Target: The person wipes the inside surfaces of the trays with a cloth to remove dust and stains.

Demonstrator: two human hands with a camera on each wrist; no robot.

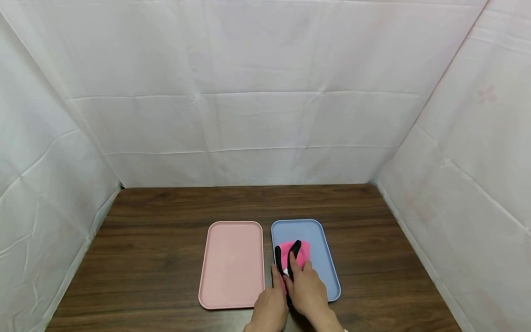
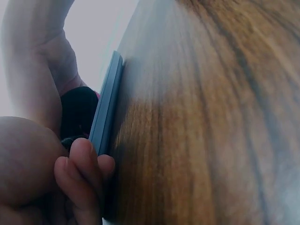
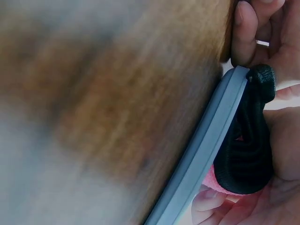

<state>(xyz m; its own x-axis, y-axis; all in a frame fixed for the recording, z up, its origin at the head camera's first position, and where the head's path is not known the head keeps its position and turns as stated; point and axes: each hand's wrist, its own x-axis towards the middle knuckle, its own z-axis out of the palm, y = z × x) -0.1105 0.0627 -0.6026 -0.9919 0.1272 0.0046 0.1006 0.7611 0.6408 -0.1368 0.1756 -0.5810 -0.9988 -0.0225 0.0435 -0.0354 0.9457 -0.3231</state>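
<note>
A folded pink cloth item [image 1: 304, 251] with thick black edging and a small white tag lies on the blue tray [image 1: 323, 263]. My right hand [image 1: 307, 290] holds it from above, index finger along a black band and thumb near the tag. In the right wrist view, that hand's fingers curve about the black edging [image 3: 243, 159]. My left hand [image 1: 269, 306] touches the item's near left side, index finger straight along the edge. In the left wrist view its other fingers [image 2: 82, 164] bend beside the tray's rim; whether they grip cloth is hidden.
A pink tray [image 1: 234, 265] lies just left of the blue one, with a narrow gap between them. Both rest on a dark wooden table [image 1: 157, 258]. White cloth sheets [image 1: 257, 120] hang behind the table and along both sides.
</note>
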